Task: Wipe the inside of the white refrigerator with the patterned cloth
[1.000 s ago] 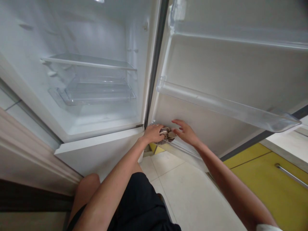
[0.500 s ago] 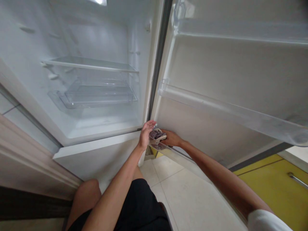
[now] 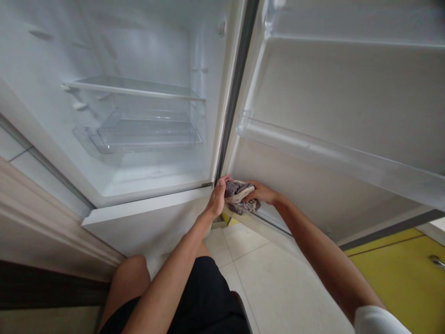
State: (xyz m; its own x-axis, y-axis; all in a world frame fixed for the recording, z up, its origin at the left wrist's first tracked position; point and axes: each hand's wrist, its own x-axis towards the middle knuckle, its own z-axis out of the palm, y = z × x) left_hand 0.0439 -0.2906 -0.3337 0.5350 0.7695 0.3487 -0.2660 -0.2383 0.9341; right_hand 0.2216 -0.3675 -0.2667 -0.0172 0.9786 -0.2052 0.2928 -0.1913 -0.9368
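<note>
A bunched brown-and-cream patterned cloth (image 3: 239,197) is between my two hands at the lower hinge-side corner of the open fridge door (image 3: 306,185). My right hand (image 3: 261,192) grips it from the right, its fingers sunk into the folds. On the other side, my left hand (image 3: 217,198) closes on the cloth's left edge, the thumb in front and the fingers partly hidden behind. The cloth hangs over the clear lower rim of the door, close to the hinge.
The fridge interior (image 3: 125,181) holds a glass shelf (image 3: 139,87) and a clear drawer (image 3: 146,141). A clear door bin (image 3: 333,155) crosses the door above my right arm. Below lies the tiled floor (image 3: 267,273), with a yellow cabinet (image 3: 399,278) at the right.
The cloth has come up over the door's lower rim and shows more fully. My left hand's fingers have gone from spread to closed against it. The view has shifted slightly.
</note>
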